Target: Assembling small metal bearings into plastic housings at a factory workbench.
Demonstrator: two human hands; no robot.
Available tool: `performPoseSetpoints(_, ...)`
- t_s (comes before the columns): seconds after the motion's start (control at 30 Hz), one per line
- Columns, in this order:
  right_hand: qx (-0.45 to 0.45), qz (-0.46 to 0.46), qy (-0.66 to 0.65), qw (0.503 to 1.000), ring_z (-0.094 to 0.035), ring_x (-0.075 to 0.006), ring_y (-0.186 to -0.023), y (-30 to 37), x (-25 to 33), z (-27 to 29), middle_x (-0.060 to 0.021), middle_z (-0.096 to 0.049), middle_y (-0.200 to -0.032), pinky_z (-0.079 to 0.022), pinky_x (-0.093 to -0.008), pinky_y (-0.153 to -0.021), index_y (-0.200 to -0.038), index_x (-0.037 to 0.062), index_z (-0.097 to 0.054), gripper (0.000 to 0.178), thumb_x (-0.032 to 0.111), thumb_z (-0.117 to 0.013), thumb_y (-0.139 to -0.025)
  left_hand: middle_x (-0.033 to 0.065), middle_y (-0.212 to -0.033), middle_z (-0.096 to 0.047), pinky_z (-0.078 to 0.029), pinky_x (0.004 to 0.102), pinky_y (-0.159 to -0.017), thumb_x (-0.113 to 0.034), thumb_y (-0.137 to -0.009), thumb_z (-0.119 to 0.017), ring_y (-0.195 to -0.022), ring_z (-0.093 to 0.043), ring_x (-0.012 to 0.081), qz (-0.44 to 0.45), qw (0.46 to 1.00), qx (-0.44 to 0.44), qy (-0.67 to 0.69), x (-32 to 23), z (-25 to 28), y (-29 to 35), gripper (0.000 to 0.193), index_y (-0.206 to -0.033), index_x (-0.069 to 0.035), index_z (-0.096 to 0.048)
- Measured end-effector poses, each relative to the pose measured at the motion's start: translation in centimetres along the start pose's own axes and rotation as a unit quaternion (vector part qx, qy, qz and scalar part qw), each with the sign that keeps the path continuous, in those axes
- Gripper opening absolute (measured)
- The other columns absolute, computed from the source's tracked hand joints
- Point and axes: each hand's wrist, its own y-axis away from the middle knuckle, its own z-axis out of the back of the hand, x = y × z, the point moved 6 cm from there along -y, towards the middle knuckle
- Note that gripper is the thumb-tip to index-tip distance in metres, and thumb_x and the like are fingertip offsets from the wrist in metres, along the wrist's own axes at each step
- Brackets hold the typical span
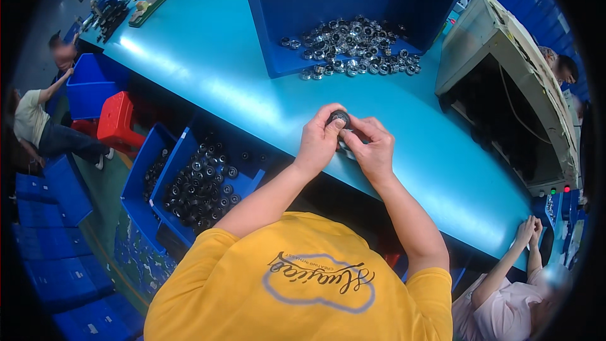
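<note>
Over the near edge of the turquoise table, my left hand (317, 143) is closed round a small black wheel-like part (339, 116), its thumb pressed on the near side. My right hand (374, 149) is closed too, with its thumb and fingertips pinching the same part from the right. The fingers cover much of it. A small pale patch shows under the hands, too hidden to name. Beyond them, a pile of small round clear-and-black parts (353, 41) spills from the mouth of a large blue bin (271, 31) onto the tabletop.
A blue crate (165, 180) holding black wheel-like parts stands below the table at left, beside a red stool (117, 123). A beige machine (499, 31) with a dark opening stands at right. A green hand press (149, 7) is far left. Other people sit at left and right.
</note>
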Motion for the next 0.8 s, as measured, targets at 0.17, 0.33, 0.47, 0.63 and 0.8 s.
performPoseSetpoints(0.17,0.019,-0.074,-0.103,0.992,-0.071,-0.0143,-0.083,-0.5,-1.3,-0.3,-0.0065,-0.070,-0.099,-0.058,-0.0276,-0.074,-0.111,0.0038,-0.078,0.029,0.010,-0.083,-0.083,0.0006,-0.095,-0.064,-0.055,0.0234,-0.069,-0.016,-0.103,-0.063,-0.077,-0.062,0.0075,0.028,0.989,0.052,0.137,-0.4,-0.1,0.0,0.028,-0.129,-0.005,-0.060)
performPoseSetpoints(0.33,0.033,-0.064,-0.151,0.986,-0.071,-0.0141,-0.086,-0.5,-1.9,-0.4,-0.0070,-0.069,-0.102,-0.058,-0.0263,-0.076,-0.111,0.0028,-0.077,0.029,0.009,-0.083,-0.083,0.0013,-0.098,-0.066,-0.056,0.0237,-0.069,-0.014,-0.101,-0.067,-0.080,-0.063,0.0076,0.002,0.990,0.045,0.135,0.6,0.2,0.1,0.030,-0.128,-0.004,-0.063)
performPoseSetpoints(0.47,0.037,-0.039,-0.090,0.994,-0.071,-0.0141,-0.088,-0.3,-0.8,-0.3,-0.0066,-0.069,-0.102,-0.058,-0.0260,-0.076,-0.111,0.0020,-0.077,0.029,0.008,-0.083,-0.084,0.0015,-0.100,-0.067,-0.056,0.0227,-0.066,-0.011,-0.100,-0.068,-0.078,-0.062,0.0070,0.028,0.996,0.003,0.083,0.4,0.7,0.5,0.031,-0.129,-0.003,-0.064)
performPoseSetpoints(0.63,0.036,-0.070,-0.104,0.991,-0.071,-0.0150,-0.090,-0.4,-1.2,-0.3,-0.0061,-0.068,-0.103,-0.058,-0.0269,-0.077,-0.110,0.0013,-0.077,0.026,0.007,-0.081,-0.085,0.0025,-0.098,-0.067,-0.058,0.0237,-0.068,-0.011,-0.102,-0.064,-0.078,-0.065,0.0080,0.063,0.996,0.044,0.050,-0.4,0.8,-0.1,0.030,-0.131,-0.003,-0.065)
performPoseSetpoints(0.8,0.045,-0.116,-0.204,0.971,-0.070,-0.0144,-0.087,-0.6,-2.6,-0.6,-0.0054,-0.068,-0.102,-0.057,-0.0265,-0.078,-0.109,0.0019,-0.077,0.025,0.007,-0.081,-0.085,0.0042,-0.100,-0.069,-0.060,0.0241,-0.068,-0.010,-0.104,-0.060,-0.081,-0.067,0.0089,0.034,0.997,0.067,0.011,-1.8,0.8,0.2,0.027,-0.129,-0.002,-0.066)
